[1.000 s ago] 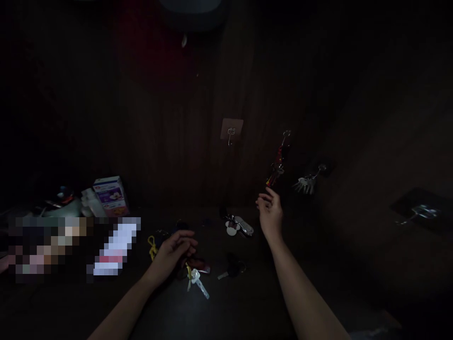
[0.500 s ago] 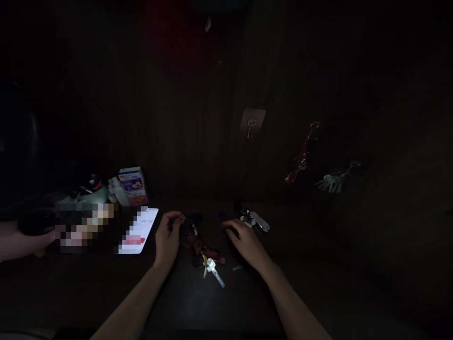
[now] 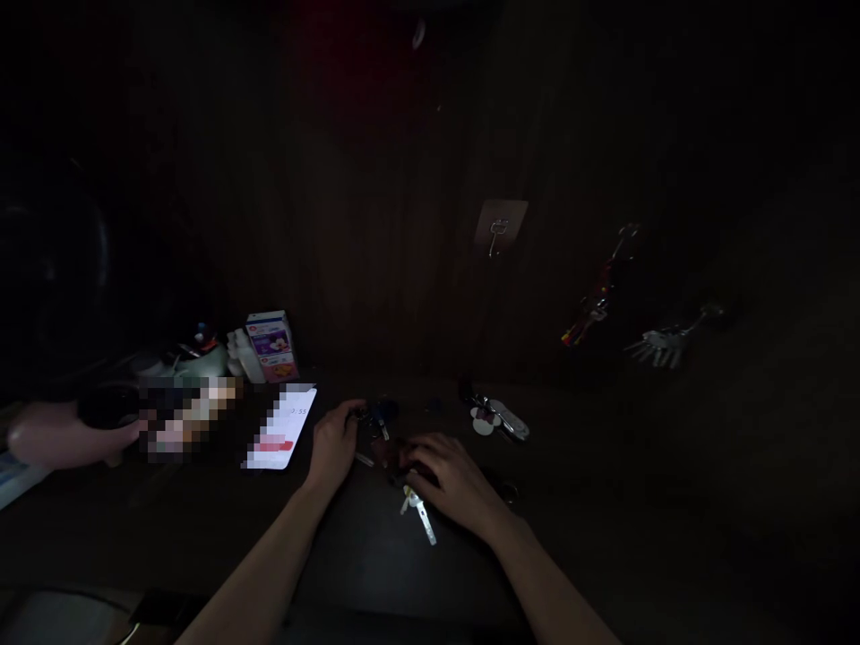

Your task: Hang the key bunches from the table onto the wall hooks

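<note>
Dim light falls on a bunch of keys lying on a dark tabletop between my hands. One silver key (image 3: 425, 523) points toward me. My right hand (image 3: 447, 470) bends its fingers over the reddish-brown holder (image 3: 382, 453) of this bunch, closed on it and partly hiding it. At the bunch's far left end, my left hand (image 3: 334, 452) pinches near a small metal ring (image 3: 364, 416), beside a dark blue key fob (image 3: 385, 412). Right of them lies another key set with a white round charm (image 3: 485, 422) and a pale oblong tag (image 3: 511, 417).
A lit phone (image 3: 286, 430), partly pixelated, lies left of my left hand. Behind it stand a small purple-and-white box (image 3: 272, 348) and white bottles (image 3: 245, 356). On the dark back wall are a bare hook (image 3: 497, 235) and two hanging key bunches, one red (image 3: 595, 300), one silver (image 3: 662, 347).
My right hand has moved left and toward me, onto the reddish-brown holder. The left hand stays by the ring. The whole view has shifted a little.
</note>
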A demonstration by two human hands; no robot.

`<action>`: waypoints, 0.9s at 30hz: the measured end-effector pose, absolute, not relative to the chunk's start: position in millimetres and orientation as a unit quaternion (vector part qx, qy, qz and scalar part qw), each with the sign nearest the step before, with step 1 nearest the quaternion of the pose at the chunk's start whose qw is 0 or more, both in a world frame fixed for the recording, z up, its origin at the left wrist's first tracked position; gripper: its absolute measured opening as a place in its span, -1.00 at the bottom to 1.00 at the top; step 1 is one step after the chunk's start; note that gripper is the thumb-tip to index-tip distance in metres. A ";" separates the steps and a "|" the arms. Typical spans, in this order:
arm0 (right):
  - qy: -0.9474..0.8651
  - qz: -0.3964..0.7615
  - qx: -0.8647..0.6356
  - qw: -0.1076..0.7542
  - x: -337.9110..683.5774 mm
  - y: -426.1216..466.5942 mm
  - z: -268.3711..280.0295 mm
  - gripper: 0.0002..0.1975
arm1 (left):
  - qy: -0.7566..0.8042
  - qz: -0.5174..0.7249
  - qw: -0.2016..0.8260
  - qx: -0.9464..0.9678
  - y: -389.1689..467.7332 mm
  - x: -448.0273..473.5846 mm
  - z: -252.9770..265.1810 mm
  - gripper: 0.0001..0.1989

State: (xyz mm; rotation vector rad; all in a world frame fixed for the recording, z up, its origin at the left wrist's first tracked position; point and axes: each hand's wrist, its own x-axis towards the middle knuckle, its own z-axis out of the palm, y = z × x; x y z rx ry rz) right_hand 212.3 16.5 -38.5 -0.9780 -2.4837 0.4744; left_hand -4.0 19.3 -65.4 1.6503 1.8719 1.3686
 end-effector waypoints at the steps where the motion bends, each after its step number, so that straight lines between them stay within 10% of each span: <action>1: -0.889 0.159 -0.368 0.221 215.1 18.9 -41.4 -0.87 | 0.645 0.483 0.160 0.570 18.7 -3.5 -64.4 -0.71; 13: -0.810 0.073 -0.469 0.346 245.5 47.9 -70.4 -0.84 | 0.547 0.596 0.360 0.465 17.4 2.6 -56.4 -0.75; 27: -0.655 0.012 -0.500 0.566 281.2 54.4 -51.9 -0.78 | 0.568 0.663 0.230 0.430 15.9 -8.2 -51.7 -0.79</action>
